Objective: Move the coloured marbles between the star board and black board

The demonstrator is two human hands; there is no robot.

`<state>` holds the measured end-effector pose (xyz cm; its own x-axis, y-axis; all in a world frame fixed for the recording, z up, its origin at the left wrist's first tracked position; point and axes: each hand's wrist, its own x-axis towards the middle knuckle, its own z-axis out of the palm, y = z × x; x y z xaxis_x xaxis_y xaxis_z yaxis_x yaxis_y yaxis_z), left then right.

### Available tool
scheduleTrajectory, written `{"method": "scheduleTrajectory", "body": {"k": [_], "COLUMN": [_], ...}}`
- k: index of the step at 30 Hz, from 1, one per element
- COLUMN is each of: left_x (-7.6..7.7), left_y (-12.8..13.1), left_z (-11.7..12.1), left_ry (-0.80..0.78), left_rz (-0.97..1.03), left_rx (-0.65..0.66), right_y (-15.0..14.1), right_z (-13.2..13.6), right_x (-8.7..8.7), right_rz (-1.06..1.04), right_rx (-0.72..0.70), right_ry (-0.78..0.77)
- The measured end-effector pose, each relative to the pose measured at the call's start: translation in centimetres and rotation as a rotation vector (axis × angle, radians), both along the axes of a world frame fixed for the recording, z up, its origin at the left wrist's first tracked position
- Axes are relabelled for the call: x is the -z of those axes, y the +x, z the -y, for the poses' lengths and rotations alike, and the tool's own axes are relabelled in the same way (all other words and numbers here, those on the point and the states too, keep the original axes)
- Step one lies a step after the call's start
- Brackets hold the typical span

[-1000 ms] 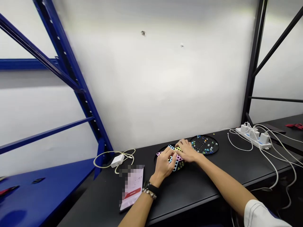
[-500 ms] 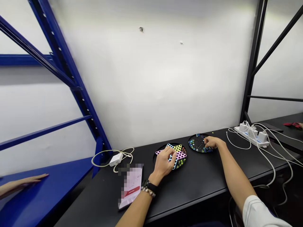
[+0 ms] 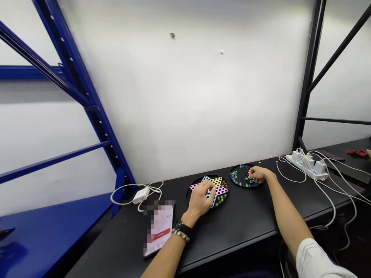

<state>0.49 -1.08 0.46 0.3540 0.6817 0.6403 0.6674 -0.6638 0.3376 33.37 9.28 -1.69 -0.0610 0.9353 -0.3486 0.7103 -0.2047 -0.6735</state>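
The left hand [image 3: 199, 200] rests on a star-shaped Chinese checkers board [image 3: 222, 190], its fingers [image 3: 209, 186] curled together on the holes, though I cannot tell whether they pinch a marble. The right hand [image 3: 259, 174] hangs over a round black tray [image 3: 236, 170] of mixed marbles [image 3: 242, 177], its fingers [image 3: 251, 173] drawn together among them, any grip hidden. Board and tray sit near each other on the black surface [image 3: 240, 231], with a smartphone [image 3: 160, 227] lying left of the board.
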Motion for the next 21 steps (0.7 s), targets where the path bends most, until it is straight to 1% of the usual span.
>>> {"method": "scheduleTrajectory", "body": {"k": [3,7,11,16,21], "left_x": [0.2,0.2,0.1,0.2,0.2], "left_y": [0.0,-0.1,0.0,0.0,0.1], "left_z": [-0.1,0.0,0.0,-0.1,-0.1], "left_ry": [0.002,-0.004,-0.009,-0.007,0.004], "left_rz": [0.005,0.002,0.000,0.001,0.002], "left_rx": [0.005,0.001,0.003,0.014,0.012], "right_y": [0.0,0.0,-0.3,-1.2,-1.6], "right_z": [-0.3,-0.4,-0.3,-0.5,-0.7], "right_x": [0.2,0.3,0.3,0.6,1.1], "right_rz": [0.002,-0.018,0.042,0.101,0.064], "right_rx": [-0.040,-0.056,-0.091,-0.101,-0.107], "right_ry": [-0.020,-0.023,-0.026,0.016,0.049]}}
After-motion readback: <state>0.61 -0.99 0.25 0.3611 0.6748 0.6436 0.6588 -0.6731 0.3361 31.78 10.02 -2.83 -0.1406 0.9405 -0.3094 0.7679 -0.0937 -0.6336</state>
